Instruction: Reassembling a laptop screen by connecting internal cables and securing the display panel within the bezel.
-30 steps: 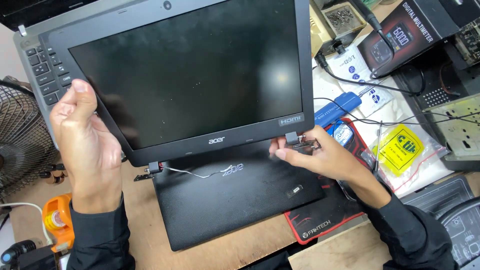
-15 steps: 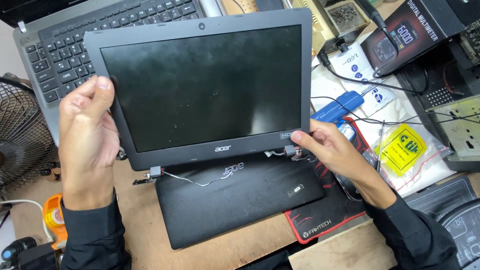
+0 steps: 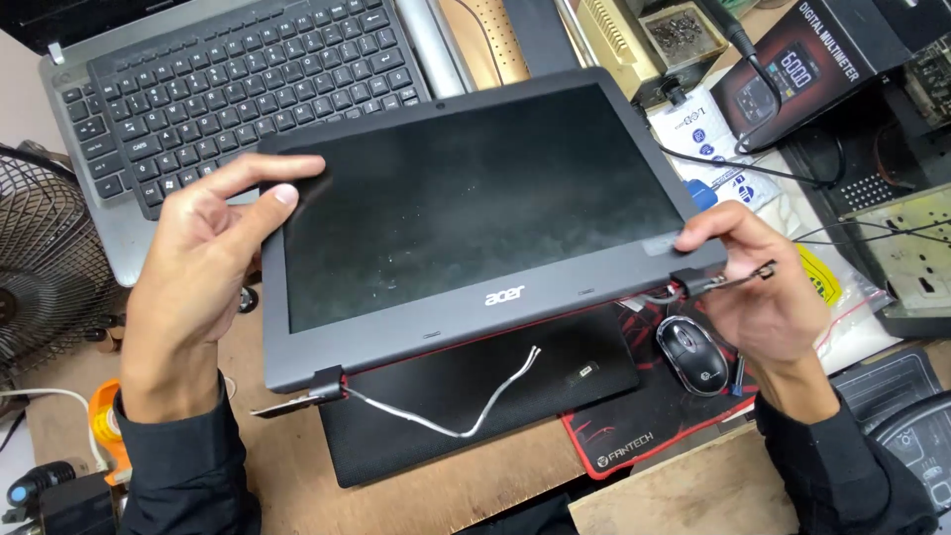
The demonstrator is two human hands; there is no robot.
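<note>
The left hand [image 3: 203, 267] has its fingers curled around the left edge of a detached laptop screen assembly [image 3: 475, 218], forefinger stretched along the top corner and thumb pressed on the bezel. The right hand [image 3: 763, 287] pinches the panel's lower right corner by the hinge, thumb on top and fingers underneath, so both hands grip the panel and hold it tilted above the bench. A grey cable [image 3: 466, 401] trails loose from the lower left hinge [image 3: 322, 384]. Under the panel lies a black laptop base cover [image 3: 475, 416], resting partly on a red-edged mouse pad [image 3: 644, 436]. A black mouse [image 3: 691, 355] sits just beside the right hand. Behind the left hand is a grey laptop keyboard [image 3: 248, 89], and a fan grille [image 3: 45, 267] stands at the far left. A boxed multimeter [image 3: 802, 59] lies at upper right.
</note>
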